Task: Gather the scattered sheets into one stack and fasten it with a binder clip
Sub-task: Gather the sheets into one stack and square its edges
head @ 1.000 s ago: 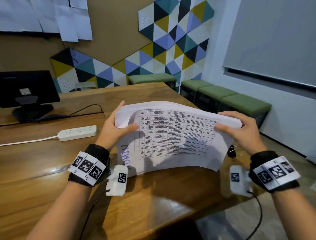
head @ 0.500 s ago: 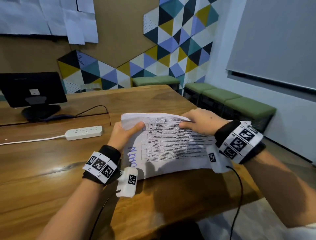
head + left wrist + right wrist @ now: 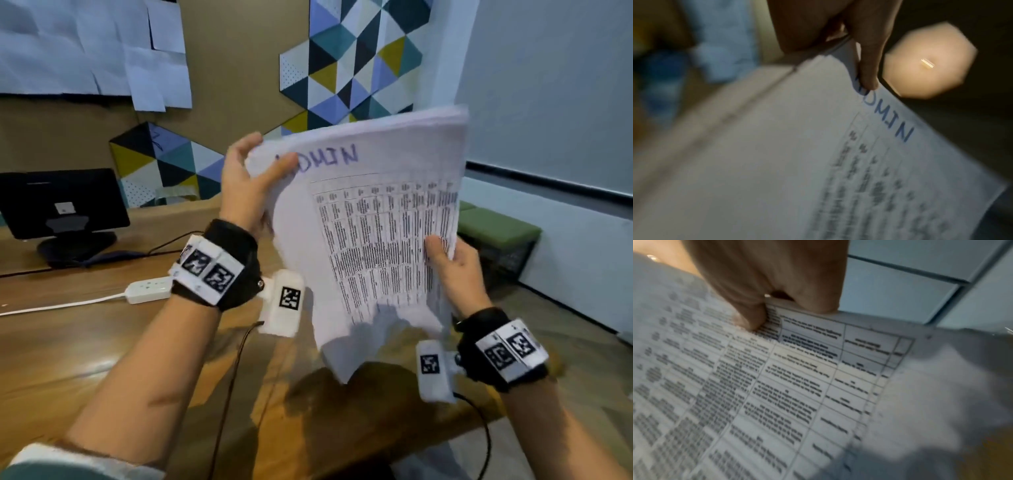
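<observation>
I hold a stack of white sheets (image 3: 373, 233) upright in the air above the wooden table (image 3: 85, 349). The top sheet bears a printed grid and blue handwriting near its upper edge. My left hand (image 3: 250, 185) grips the upper left corner, thumb across the handwriting. My right hand (image 3: 455, 263) pinches the right edge lower down, thumb on the print. In the left wrist view the thumb (image 3: 867, 71) presses the stack (image 3: 797, 162) by the blue letters. In the right wrist view thumb and fingers (image 3: 760, 305) clamp the stack (image 3: 797, 386). No binder clip shows.
A white power strip (image 3: 147, 290) with its cord lies on the table at the left. A black monitor (image 3: 61, 202) stands behind it. Green benches (image 3: 496, 229) line the right wall. The table's near right corner ends below my right wrist.
The stack has come up off the table and turned from lying wide to standing tall. My left hand rose with its corner; my right hand shifted from the top edge to the right edge.
</observation>
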The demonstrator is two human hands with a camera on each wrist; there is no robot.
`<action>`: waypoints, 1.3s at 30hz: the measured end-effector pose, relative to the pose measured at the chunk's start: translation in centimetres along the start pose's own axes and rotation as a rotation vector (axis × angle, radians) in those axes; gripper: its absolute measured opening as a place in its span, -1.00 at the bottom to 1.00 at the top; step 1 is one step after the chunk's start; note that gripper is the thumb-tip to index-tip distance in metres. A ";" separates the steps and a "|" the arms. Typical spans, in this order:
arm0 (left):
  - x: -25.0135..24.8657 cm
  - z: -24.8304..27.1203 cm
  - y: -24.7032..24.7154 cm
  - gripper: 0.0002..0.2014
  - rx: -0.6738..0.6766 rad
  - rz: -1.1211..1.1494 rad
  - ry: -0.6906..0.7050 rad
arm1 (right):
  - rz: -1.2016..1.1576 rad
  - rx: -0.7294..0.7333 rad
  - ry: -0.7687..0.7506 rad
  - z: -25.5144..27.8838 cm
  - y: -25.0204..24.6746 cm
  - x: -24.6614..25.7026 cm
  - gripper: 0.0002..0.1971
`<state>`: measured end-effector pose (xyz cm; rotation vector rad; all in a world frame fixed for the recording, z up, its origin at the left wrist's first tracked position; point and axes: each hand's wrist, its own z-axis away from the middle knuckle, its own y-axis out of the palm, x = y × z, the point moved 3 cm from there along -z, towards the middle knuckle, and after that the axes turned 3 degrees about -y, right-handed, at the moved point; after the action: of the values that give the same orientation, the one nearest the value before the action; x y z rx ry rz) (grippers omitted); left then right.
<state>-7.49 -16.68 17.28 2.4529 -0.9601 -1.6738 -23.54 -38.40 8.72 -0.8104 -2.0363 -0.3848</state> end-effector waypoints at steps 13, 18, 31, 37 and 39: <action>4.2 -0.1 0.9 -0.55 0.253 -0.199 -0.251 | -0.247 0.017 0.104 -2.4 0.0 -0.6 -0.09; 3.5 -0.1 1.9 -0.64 0.305 -0.137 -0.209 | -0.263 0.047 0.082 -4.0 0.7 0.8 -0.16; 3.0 0.3 2.4 -0.55 0.105 -0.066 -0.090 | -0.306 0.063 0.059 -6.1 -0.4 0.6 -0.16; 1.1 -0.4 4.4 -0.95 0.040 -0.182 0.051 | -0.306 0.092 0.020 -5.9 0.6 1.1 -0.20; 1.0 -0.8 4.7 -0.88 -0.022 -0.187 0.048 | -0.307 0.056 0.023 -6.0 0.6 1.0 -0.22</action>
<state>-8.80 -21.24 18.39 2.6276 -0.7227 -1.6566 -19.82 -40.86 12.96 -0.4564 -2.1439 -0.5023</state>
